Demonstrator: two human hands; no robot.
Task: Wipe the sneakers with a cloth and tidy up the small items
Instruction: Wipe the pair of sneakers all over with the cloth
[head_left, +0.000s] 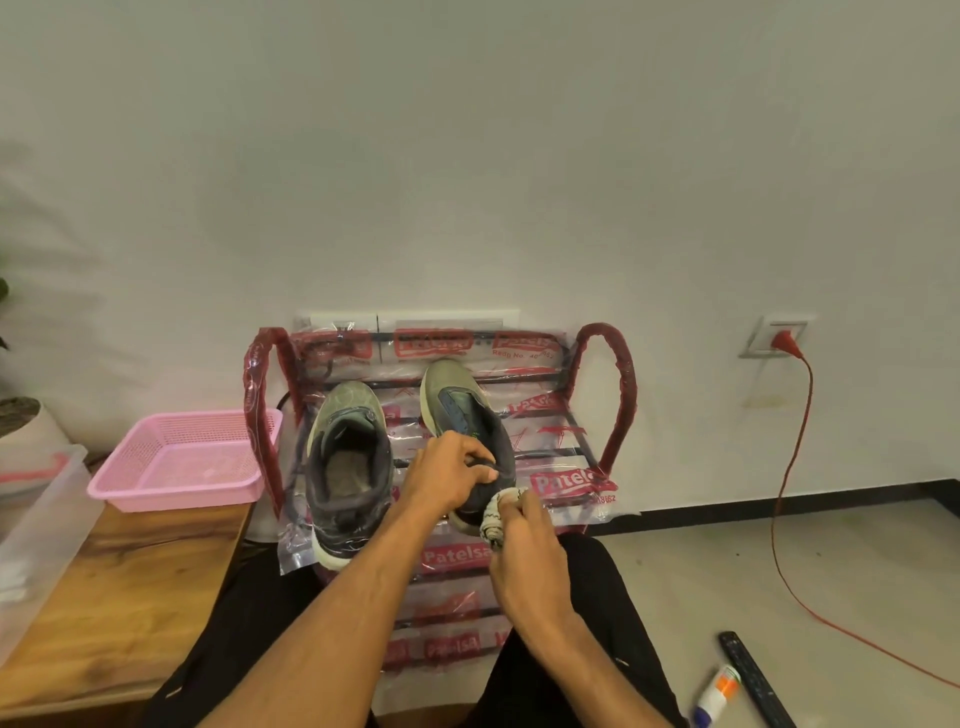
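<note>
white wall and pale floor back a low rack (618, 384) wrapped in printed plastic, and the work sits on its top shelf. left hand (447, 475) curls fingers and thumb round the collar of the held sneaker (457, 400). right hand (530, 561), at 5 o'clock of it, pinches a bunched white cloth (496, 514) and presses it to the shoe's heel.

the collar looks like the right hold: padded, yet firm enough to steady the shoe. the soft upper would likely give under a hard rub, and the plastic under the sole may let it slide. it should be light, one hand enough.

it is grey-green with a dark tongue and a thick pale sole, toe toward 12 o'clock. a second sneaker (348, 447) of the same look stands just beside it at 9 o'clock.

further out at 9 o'clock a pink basket (182, 467) sits on a wooden table (130, 582). at 4 o'clock a tube (719, 691) and a remote (753, 675) lie on the floor, not yet tidied.
</note>
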